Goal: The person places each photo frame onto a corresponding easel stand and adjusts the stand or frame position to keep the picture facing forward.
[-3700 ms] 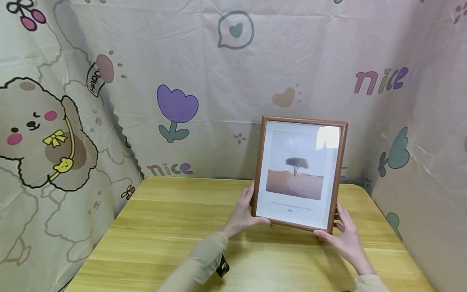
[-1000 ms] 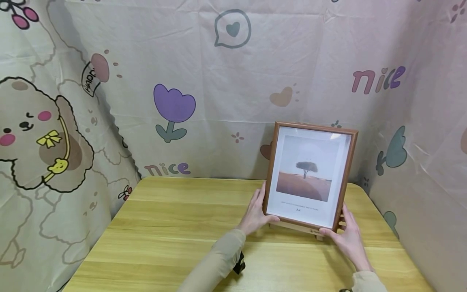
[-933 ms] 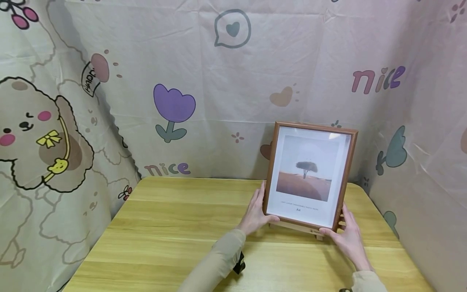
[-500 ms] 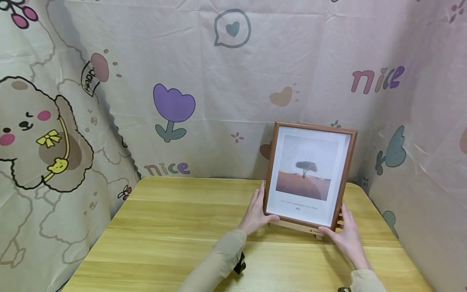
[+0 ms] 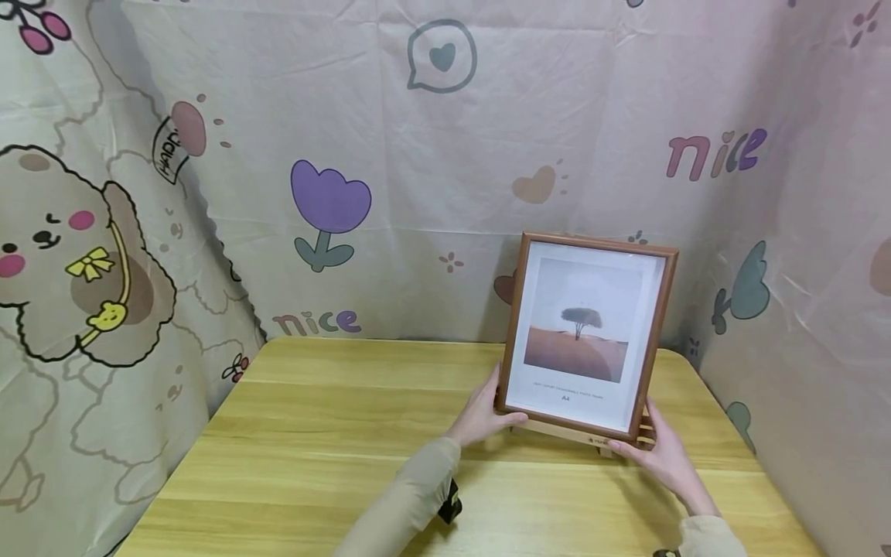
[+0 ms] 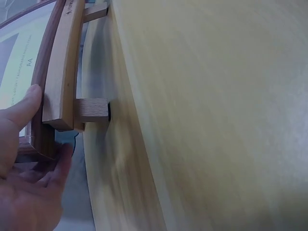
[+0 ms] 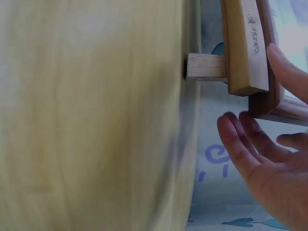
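A brown-edged picture frame (image 5: 581, 329), showing a lone tree on reddish ground, leans upright on a pale wooden easel (image 5: 564, 433). The easel's ledge runs under its bottom edge, and two short feet jut forward. My left hand (image 5: 480, 418) is at the lower left corner, thumb over the front moulding and fingers curled beside and behind the edge, partly hidden. At the lower right corner, my right hand (image 5: 664, 460) has its thumb tip right at the front moulding. In the right wrist view, its relaxed fingers (image 7: 240, 144) spread beside the corner.
The wood-grain table (image 5: 334, 449) ends close behind the easel. Behind it and along both sides hangs a pale printed curtain (image 5: 445, 155). A black wrist strap (image 5: 451, 501) is at the left sleeve.
Compared with the oldest view, the picture frame sits farther right and lower, its bottom on the easel ledge. Over the last half second, both hands' fingers have slid slightly down its sides.
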A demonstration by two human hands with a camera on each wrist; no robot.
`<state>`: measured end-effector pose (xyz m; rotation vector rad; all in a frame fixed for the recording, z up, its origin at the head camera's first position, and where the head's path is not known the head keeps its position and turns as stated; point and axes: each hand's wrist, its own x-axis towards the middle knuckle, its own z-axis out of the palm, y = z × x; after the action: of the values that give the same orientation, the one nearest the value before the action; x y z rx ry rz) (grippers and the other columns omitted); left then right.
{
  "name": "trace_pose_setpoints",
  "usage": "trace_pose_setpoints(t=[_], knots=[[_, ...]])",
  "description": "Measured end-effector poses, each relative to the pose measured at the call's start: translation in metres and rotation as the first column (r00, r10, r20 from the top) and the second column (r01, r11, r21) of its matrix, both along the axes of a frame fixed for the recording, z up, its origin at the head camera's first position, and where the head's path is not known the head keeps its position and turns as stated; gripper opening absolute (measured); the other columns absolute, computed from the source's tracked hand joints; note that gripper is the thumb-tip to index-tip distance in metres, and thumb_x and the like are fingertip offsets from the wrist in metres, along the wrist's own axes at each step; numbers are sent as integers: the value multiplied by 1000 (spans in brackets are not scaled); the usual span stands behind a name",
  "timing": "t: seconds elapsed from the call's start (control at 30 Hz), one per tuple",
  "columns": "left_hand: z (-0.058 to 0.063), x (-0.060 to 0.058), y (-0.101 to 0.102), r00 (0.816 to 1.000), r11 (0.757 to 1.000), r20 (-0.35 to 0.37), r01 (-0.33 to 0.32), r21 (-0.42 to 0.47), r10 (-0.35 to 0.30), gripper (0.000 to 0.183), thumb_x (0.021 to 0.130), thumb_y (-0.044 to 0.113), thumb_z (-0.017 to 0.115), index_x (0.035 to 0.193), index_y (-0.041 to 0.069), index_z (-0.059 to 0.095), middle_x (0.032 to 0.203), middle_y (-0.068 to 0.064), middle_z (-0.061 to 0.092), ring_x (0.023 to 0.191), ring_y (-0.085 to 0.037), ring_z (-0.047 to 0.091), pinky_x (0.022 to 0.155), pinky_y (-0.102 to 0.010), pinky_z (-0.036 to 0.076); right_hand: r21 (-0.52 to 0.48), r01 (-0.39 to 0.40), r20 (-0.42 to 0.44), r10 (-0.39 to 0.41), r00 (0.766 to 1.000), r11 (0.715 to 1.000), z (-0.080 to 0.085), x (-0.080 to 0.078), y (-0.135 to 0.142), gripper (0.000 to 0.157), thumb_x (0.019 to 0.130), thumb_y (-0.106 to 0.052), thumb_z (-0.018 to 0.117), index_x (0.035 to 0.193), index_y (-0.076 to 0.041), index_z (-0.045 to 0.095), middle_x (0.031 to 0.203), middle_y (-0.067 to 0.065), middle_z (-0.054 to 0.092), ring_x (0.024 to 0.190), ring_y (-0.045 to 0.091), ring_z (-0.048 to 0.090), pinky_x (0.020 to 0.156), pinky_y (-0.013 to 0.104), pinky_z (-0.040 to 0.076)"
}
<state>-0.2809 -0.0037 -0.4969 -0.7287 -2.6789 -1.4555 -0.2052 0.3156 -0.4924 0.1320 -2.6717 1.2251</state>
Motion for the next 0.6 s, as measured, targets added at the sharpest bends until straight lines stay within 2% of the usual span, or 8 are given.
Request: trace_pose_setpoints(t=[0.1, 0.2, 0.37, 0.6], knots=[[-2, -2, -1, 1000, 1000, -8, 18, 13, -18, 106, 84, 34, 82, 162, 8, 15, 150, -16, 53, 131, -28, 57, 112, -43, 46, -7, -6, 17, 6, 1000, 1000, -3, -1, -1, 100, 81, -17, 85, 156, 5, 22, 115, 30, 66, 90, 4, 64, 76, 21, 56], [-4, -4, -1, 1000, 999, 2, 24, 31, -24, 99, 84, 33, 82, 161, 13, 22, 130, -14, 67, 112, -23, 67, 99, -35, 53, -19, 1, 41, 0, 999, 1000, -5, -2, -2, 85, 83, -18, 83, 149, 4, 35, 109, 26, 69, 83, -5, 60, 74, 21, 55], [-6, -6, -1, 999, 997, 34, 37, 70, -39, 96, 84, 29, 83, 160, 17, 26, 114, -13, 71, 91, -13, 66, 83, -25, 55, -29, 13, 60, -11, 998, 1000, -7, -3, -4, 69, 85, -16, 81, 139, 4, 44, 105, 26, 71, 79, -6, 60, 69, 21, 54], [-8, -7, -1, 997, 995, 67, 37, 91, -44, 99, 83, 26, 83, 161, 15, 23, 114, -14, 70, 89, -13, 65, 80, -25, 54, -58, 13, 65, -9, 998, 998, -8, -4, -4, 62, 87, -15, 79, 136, 5, 46, 104, 27, 71, 78, -6, 60, 66, 21, 54]])
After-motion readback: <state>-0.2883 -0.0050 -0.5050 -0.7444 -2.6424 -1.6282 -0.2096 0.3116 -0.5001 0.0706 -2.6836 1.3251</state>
